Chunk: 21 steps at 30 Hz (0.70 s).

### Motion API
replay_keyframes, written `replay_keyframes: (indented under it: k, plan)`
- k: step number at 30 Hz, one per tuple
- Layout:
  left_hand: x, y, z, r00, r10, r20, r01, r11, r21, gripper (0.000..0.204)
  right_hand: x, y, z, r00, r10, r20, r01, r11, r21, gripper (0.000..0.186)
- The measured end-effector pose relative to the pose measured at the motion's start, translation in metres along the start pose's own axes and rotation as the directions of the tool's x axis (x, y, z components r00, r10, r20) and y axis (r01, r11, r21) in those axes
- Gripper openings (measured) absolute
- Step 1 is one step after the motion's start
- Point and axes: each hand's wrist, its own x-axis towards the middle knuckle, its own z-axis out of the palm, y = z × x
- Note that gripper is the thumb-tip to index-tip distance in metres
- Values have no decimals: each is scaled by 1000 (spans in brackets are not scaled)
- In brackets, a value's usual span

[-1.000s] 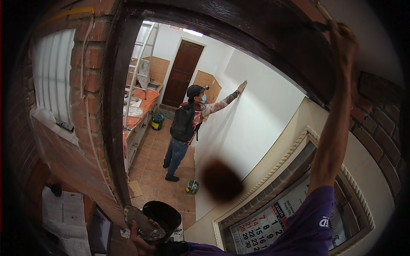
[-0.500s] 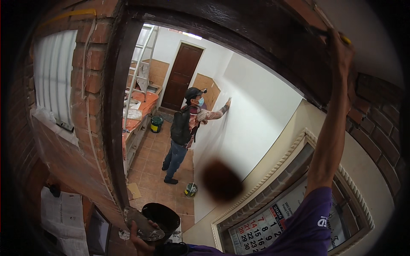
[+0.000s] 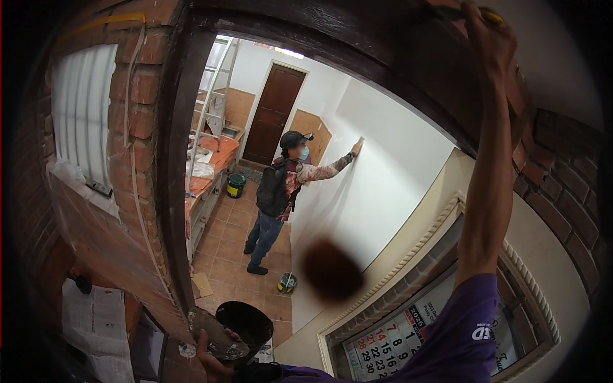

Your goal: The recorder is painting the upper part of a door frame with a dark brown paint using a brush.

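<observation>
My right hand (image 3: 490,45) is raised high at the upper right, its fingers closed round a paintbrush (image 3: 491,17) with a yellow handle end. The dark brush head is dim against the dark brown door frame (image 3: 345,38), and I cannot tell how firmly it touches the wood. Low down, my left hand (image 3: 207,357) grips a clear, smeared plastic container (image 3: 220,338) lying tilted beside the left jamb. Just behind that container stands a black bucket (image 3: 265,325).
Through the doorway a person (image 3: 274,185) with a backpack reaches to the white wall (image 3: 377,172). A ladder (image 3: 211,102), a green pail (image 3: 235,186) and a small pail (image 3: 286,283) stand there. Nearby are a framed window (image 3: 456,223), a calendar (image 3: 383,345) and newspaper (image 3: 96,325).
My right hand has moved up and left along the top of the frame with the brush. The other person's arm has stretched farther along the wall. My left hand stays put.
</observation>
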Motion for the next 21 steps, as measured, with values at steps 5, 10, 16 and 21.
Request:
replay_keyframes:
  k: [5,10,16,21]
  plan:
    - [3,-1,-7,999,37,-18,-37,999,16,50,-4,-7,6,989,134,59,-143,970,195,20]
    - [2,3,-9,999,9,-38,-10,1000,-23,47,0,14,-18,943,328,56,-333,921,203,31]
    - [6,4,-13,993,35,-115,-37,999,-10,49,-4,23,-11,965,260,40,-261,928,266,29]
    - [7,7,-13,994,41,-103,-40,999,12,50,-8,48,-35,959,283,-7,-283,959,5,31]
